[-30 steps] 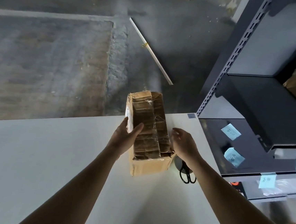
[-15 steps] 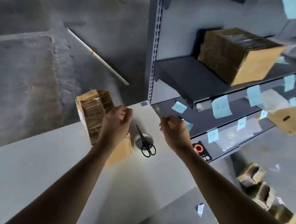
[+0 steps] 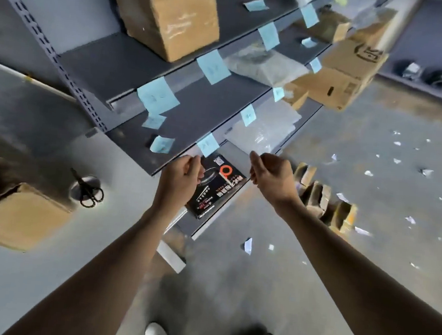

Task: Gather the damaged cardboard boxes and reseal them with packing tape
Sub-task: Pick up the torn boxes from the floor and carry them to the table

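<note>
Two hands raised mid-frame, both empty. Left hand [image 3: 181, 175]: fingers curled into loose fist, touching nothing. Right hand [image 3: 271, 179]: fingers likewise curled, holding nothing. Box [image 3: 18, 218] on desk [image 3: 40, 290] at 8 o'clock, well apart from hands. Scissors [image 3: 90, 195] lie across tape [image 3: 75, 190], 9 o'clock of left hand. Floor boxes [image 3: 324, 204] at 4 o'clock of right hand. Shelf box [image 3: 172, 16] at 12 o'clock.

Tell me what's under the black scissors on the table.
A round grey roll, likely packing tape, lies under the scissors, on the white table. The blades cover part of its centre; blur hides any detail.
</note>
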### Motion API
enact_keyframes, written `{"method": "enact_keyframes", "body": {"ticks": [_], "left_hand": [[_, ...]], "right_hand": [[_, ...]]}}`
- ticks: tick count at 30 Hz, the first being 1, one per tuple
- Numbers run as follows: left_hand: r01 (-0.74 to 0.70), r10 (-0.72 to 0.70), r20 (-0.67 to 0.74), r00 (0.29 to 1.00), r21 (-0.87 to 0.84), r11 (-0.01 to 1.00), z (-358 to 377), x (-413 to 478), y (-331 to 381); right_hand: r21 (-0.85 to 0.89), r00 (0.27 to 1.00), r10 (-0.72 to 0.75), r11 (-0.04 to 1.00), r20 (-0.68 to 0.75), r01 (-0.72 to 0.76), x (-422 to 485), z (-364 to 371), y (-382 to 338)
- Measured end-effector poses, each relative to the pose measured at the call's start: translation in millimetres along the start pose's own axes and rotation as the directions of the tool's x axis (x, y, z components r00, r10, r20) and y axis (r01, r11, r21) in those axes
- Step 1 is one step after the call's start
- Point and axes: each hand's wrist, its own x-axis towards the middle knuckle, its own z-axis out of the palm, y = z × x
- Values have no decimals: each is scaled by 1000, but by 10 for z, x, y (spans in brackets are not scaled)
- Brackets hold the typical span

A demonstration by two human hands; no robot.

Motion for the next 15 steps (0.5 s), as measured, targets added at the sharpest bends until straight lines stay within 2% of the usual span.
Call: {"method": "enact_keyframes", "body": {"ticks": [7, 15], "left_hand": [[72, -62, 201, 978, -41, 997, 1480, -66, 332], [61, -61, 449, 891, 14, 998, 2836, 212, 444]], "right_hand": [[72, 976, 175, 983, -129, -167, 47, -1170, 961], [122, 898, 315, 949, -306, -291, 269, -2099, 1882]]}}
